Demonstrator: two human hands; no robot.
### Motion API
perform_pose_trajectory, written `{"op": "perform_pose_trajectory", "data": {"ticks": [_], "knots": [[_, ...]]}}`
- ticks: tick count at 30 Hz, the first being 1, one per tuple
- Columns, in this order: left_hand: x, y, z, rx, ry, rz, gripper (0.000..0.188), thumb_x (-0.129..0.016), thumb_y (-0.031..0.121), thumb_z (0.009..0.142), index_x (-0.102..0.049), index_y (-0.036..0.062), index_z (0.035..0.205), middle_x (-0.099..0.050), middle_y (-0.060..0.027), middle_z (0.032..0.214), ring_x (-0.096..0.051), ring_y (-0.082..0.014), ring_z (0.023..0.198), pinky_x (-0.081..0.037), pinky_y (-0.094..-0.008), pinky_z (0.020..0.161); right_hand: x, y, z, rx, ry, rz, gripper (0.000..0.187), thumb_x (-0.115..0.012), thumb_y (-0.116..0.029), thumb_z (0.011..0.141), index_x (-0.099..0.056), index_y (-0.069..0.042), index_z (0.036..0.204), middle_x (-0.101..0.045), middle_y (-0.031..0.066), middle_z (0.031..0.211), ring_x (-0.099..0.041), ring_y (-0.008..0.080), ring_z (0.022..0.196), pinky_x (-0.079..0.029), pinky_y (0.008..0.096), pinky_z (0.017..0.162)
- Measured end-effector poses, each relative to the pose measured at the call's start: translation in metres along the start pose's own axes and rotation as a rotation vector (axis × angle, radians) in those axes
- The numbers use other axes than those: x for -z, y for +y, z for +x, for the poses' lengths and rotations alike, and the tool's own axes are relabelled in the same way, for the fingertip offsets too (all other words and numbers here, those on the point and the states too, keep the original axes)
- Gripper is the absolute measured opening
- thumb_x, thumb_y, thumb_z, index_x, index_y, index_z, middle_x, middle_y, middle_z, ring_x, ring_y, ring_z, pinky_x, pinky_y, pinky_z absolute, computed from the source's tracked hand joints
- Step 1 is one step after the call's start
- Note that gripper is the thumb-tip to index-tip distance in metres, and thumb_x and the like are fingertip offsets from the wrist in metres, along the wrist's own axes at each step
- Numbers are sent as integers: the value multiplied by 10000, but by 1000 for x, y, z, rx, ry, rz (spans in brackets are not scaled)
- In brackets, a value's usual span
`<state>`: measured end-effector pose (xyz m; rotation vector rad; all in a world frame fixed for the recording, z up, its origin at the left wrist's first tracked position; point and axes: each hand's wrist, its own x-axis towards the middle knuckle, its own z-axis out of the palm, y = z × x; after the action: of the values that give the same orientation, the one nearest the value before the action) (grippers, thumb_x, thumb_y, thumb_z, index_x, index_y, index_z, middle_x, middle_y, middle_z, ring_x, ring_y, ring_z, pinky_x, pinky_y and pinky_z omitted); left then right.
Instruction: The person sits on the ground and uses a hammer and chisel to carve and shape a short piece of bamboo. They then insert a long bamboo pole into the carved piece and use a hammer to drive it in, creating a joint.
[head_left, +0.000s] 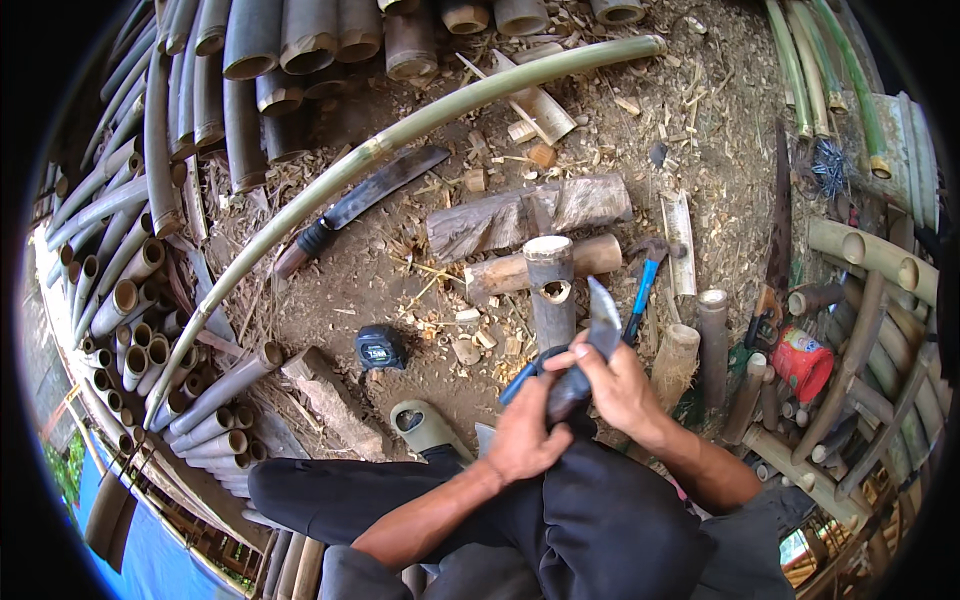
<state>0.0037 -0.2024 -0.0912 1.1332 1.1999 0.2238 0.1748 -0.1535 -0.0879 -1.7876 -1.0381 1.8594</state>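
Over my lap, both hands are closed around a knife [604, 318] with a broad, pointed blade tilted up and away. My left hand [522, 435] wraps around its dark handle end, while my right hand [615, 385] grips close to the blade, the thumb lying along it. Just beyond them stands a short bamboo piece [551, 325] with a hole cut in its side. A blue handle [518, 382] lies beside my left hand; its other end is hidden. Ahead on the right is a blue-handled hammer [645, 290].
A long bent bamboo pole [300, 225] arcs across the left, near a machete [385, 188]. A tape measure [381, 347] rests on the dirt. Beyond the bamboo piece lies a split log [500, 222]. Bamboo stacks [205, 430] line the left; a red container [802, 362] stands right.
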Motion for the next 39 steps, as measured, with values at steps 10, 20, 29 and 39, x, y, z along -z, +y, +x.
{"op": "perform_pose_trajectory", "data": {"ticks": [10, 20, 29, 39], "knots": [[106, -2, 20, 165, 80, 540, 330, -780, 277, 692, -697, 60, 926, -697, -162, 781, -705, -297, 705, -565, -406, 670, -57, -9, 45, -324, -183, 622, 334, -443, -215, 1045, -596, 77, 1098, -695, 196, 970, -684, 196, 613, -586, 299, 521], [138, 66, 61, -135, -48, 1004, 256, -759, 239, 680, -667, 51, 827, -647, -126, 693, -690, -303, 698, -550, -409, 653, -49, -19, 43, -398, -66, 1308, 280, -464, -230, 1017, -562, 18, 1099, -677, 183, 1060, -685, 224, 699, -583, 351, 591], [126, 57, 37, 117, -1, 841, 270, -723, 281, 725, -687, 91, 913, -686, -131, 754, -695, -322, 687, -554, -431, 632, -44, -21, 48, -340, -206, 1023, 260, -465, -189, 988, -536, 27, 1112, -669, 204, 924, -678, 249, 608, -579, 364, 513], [118, 172, 103, -250, -417, 1514, 100, -646, 153, 820, -675, 76, 764, -688, -63, 732, -703, -213, 689, -514, -340, 581, -33, 0, 44, -283, -382, 1865, 339, -422, -358, 1040, -598, -109, 1189, -704, 89, 997, -687, 246, 722, -560, 353, 717]]}}
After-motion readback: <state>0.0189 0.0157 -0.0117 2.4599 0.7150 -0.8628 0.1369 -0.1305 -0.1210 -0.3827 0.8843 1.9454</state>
